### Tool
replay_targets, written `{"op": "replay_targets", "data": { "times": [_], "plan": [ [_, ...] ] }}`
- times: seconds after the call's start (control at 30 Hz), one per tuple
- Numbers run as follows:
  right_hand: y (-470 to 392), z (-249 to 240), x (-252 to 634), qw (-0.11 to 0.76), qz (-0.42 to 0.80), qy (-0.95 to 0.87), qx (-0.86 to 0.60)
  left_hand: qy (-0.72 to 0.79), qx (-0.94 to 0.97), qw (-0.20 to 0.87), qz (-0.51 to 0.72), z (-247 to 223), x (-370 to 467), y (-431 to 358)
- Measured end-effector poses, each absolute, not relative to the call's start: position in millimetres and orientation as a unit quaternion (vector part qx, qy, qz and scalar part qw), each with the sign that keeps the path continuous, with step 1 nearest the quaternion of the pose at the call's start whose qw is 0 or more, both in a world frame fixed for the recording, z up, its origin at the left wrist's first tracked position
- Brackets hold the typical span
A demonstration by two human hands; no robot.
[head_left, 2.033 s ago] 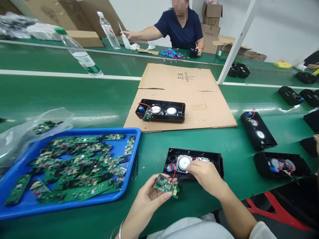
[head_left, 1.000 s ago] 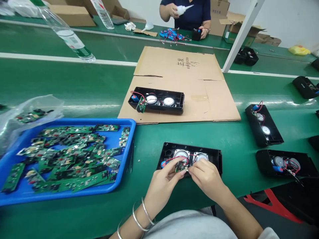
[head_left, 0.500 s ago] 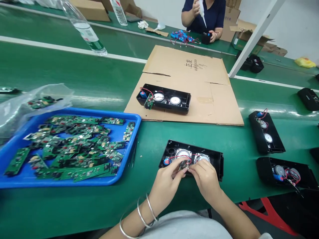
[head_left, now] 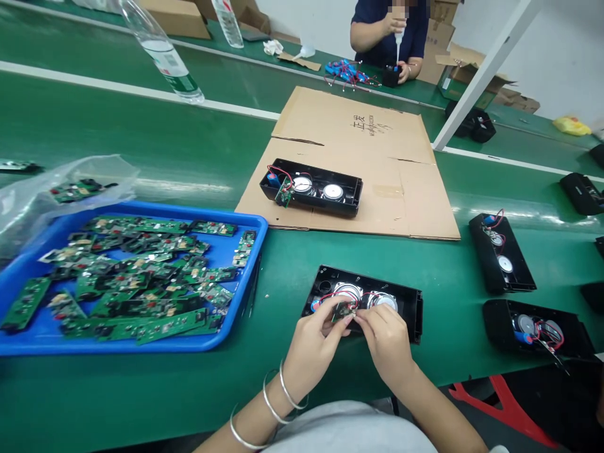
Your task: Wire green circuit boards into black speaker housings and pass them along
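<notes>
A black speaker housing (head_left: 409, 308) lies open side up on the green bench in front of me, with two round speakers and a blue battery (head_left: 315, 305) inside. Over its near edge, my left hand (head_left: 311, 343) pinches a small green circuit board (head_left: 341, 311) between thumb and fingers. My right hand (head_left: 387, 336) is closed at the board's right edge, fingertips pressed together. What those fingertips grip is too small to make out. Red and black wires (head_left: 346, 294) loop from the housing behind the board.
On the left stands a blue tray (head_left: 262, 251) heaped with circuit boards. Ahead, another housing (head_left: 349, 195) rests on flattened cardboard (head_left: 415, 201). More housings (head_left: 503, 251) lie to the right. Across the bench a person (head_left: 377, 38) holds a white nozzle bottle (head_left: 399, 41).
Both hands stay at the board, which is tilted slightly and shows more green. The person opposite has lowered the bottle's nozzle onto a black part.
</notes>
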State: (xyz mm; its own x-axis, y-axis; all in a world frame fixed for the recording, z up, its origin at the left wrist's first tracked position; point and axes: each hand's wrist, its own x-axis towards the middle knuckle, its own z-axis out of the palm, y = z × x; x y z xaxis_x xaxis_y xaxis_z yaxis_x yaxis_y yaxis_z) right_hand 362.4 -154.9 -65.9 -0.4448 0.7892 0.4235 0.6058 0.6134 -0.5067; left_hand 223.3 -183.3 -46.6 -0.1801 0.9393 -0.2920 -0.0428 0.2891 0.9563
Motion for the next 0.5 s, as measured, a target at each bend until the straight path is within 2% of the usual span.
{"op": "replay_targets", "data": {
  "times": [0.13,0.23,0.33,0.5],
  "plan": [
    [-147,-55,377,0.357,0.222,-0.77,-0.479,0.613,0.344,0.523,0.482,-44,220,-186],
    [-139,-52,382,0.335,0.238,-0.745,-0.526,0.613,0.341,0.526,0.48,-40,219,-187],
    [-132,-52,375,0.339,0.295,-0.723,-0.526,0.613,0.341,0.527,0.48,-39,220,-187],
    [-124,-53,356,0.399,0.443,-0.626,-0.503,0.622,0.341,0.522,0.473,-40,221,-189]
  ]
}}
